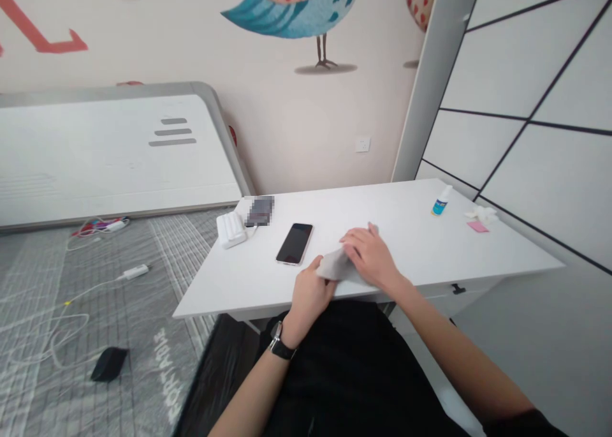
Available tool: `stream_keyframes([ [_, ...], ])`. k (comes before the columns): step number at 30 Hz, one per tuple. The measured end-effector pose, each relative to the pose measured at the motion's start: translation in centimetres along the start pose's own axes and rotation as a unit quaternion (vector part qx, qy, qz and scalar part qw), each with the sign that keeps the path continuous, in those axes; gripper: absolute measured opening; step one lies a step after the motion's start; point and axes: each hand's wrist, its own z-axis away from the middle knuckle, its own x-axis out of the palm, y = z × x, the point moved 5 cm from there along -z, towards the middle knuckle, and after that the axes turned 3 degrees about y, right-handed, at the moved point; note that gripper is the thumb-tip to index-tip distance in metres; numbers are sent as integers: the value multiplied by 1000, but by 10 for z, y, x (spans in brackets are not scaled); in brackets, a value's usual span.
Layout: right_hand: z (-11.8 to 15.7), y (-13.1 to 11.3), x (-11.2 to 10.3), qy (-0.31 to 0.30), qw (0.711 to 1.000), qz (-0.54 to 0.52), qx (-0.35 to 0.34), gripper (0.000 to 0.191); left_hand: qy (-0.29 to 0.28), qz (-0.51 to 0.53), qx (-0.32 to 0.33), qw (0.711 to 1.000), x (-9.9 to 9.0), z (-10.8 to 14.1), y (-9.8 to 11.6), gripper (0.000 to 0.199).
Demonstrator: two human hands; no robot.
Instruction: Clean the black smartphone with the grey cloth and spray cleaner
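A light grey cloth (335,266) lies bunched near the front edge of the white desk (396,214). My left hand (310,291) is closed on its left side, thumb on top. Over the cloth's right part rests my right hand (371,255), its fingers bent and gripping the fabric; part of the cloth is hidden beneath it. Just beyond my left hand a smartphone (295,244) with a dark screen lies flat, apart from both hands.
A white power strip or adapter (231,229) and a blurred dark object (260,210) sit at the desk's left. At the right are a small spray bottle (440,201), a pink piece (477,226) and crumpled white tissue (484,214). Cables (71,335) trail across the floor mat.
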Motion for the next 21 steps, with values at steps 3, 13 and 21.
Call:
stream_keyframes([
  [3,-3,15,-7,39,997,26,67,40,-2,-13,4,1000,-2,0,2,30],
  [13,-18,17,-3,-9,1000,15,18,42,-5,-26,4,1000,-1,-2,2,30],
  [21,-26,-6,8,-77,995,15,-53,30,-10,-15,4,1000,-1,-4,0,14],
])
